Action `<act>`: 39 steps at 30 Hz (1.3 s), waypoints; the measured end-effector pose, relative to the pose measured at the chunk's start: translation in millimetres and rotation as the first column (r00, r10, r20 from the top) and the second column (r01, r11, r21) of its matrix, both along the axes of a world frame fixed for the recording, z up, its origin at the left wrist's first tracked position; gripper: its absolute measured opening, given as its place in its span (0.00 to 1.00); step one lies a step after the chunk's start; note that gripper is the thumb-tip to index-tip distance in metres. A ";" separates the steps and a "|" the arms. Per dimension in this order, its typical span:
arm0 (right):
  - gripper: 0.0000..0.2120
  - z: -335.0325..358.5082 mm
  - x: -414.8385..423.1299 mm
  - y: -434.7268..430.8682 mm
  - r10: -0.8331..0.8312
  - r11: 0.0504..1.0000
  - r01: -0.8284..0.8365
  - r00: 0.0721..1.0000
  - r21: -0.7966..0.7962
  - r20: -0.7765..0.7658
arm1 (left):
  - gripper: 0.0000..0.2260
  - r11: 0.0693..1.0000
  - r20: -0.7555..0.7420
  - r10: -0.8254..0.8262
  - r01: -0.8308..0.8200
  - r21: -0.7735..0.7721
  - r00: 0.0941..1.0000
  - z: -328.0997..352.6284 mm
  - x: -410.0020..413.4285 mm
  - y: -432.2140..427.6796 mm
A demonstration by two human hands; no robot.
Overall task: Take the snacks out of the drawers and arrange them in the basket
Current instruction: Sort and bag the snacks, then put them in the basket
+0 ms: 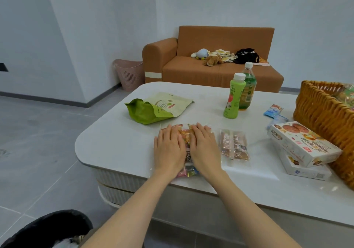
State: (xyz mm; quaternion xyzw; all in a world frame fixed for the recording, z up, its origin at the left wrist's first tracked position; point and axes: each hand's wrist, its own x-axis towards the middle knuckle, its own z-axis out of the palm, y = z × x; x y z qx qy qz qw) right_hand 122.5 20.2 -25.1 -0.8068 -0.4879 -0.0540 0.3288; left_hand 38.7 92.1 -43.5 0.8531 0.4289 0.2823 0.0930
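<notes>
The left hand (168, 149) and the right hand (205, 148) lie flat, fingers straight, side by side on a clear bag of snacks (185, 135). The bag lies on the white bench (115, 142). The woven basket (318, 113) stands far right, with two cookie boxes (304, 144) beside it.

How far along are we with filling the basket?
Done: some packets sit in the basket. In hand: left hand and right hand press flat on a clear snack pack. Left on the table: green pouch, two bottles, bar pack, blue sachets, two boxes.
</notes>
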 end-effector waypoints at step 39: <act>0.13 28.2 38.7 -97.3 -0.180 0.967 0.039 0.804 -0.252 -0.567 | 0.21 0.928 0.029 0.014 -0.002 -0.374 0.999 56.1 -33.8 -21.4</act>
